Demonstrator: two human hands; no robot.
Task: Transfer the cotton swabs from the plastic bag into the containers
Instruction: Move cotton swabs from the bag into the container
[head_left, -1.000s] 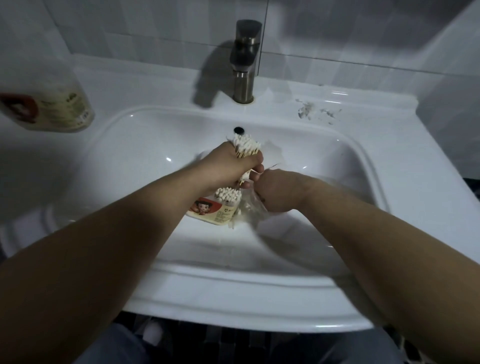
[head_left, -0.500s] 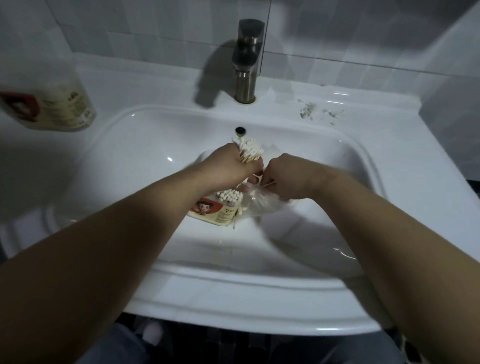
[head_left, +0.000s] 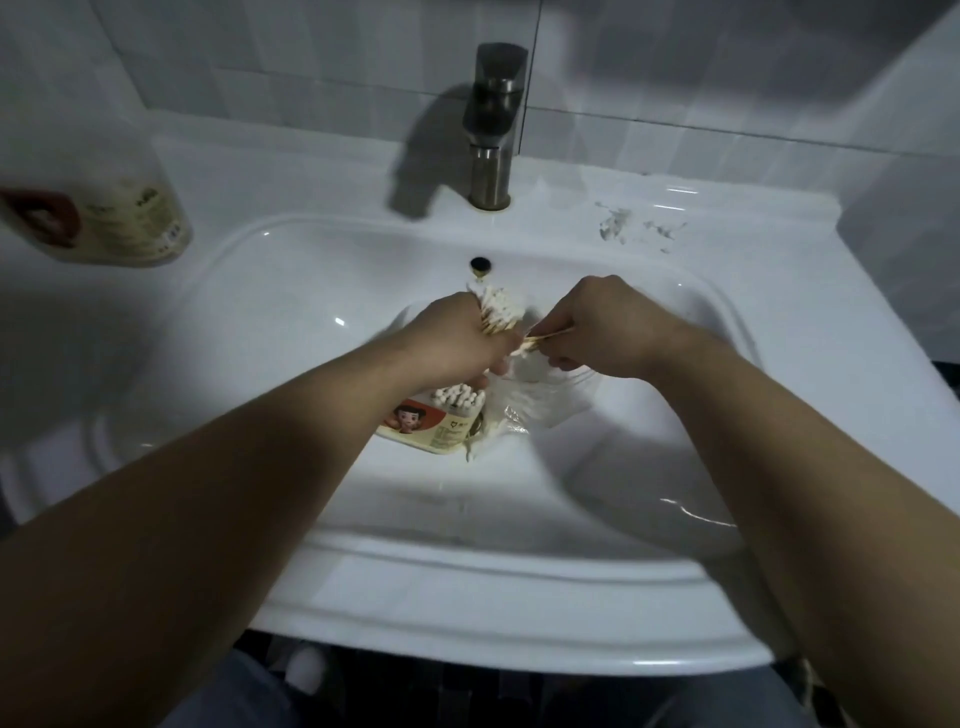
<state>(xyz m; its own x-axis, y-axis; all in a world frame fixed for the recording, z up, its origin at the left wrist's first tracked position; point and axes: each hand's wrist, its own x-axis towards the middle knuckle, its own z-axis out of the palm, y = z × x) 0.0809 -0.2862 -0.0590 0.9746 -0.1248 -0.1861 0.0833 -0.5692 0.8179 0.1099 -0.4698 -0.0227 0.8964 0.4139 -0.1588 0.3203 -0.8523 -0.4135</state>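
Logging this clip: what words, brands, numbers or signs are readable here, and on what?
None can be read.
Container in the sink: cartoon-face label with small print, too small to read.
Container on the left counter: beige label with dark print, too blurred to read.

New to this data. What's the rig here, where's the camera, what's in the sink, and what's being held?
There is no machine here: a person is working with two bare hands. The single view comes from a wide-angle camera worn on the head, looking down over both forearms into a white sink.

The left hand grips a bundle of cotton swabs, tips up. The right hand pinches a few swabs beside it.

Below the hands, in the basin, is an open labelled container with swabs in it. A crumpled clear plastic bag lies next to it. A similar container, blurred, is on the counter at the left. A faucet stands behind the basin.
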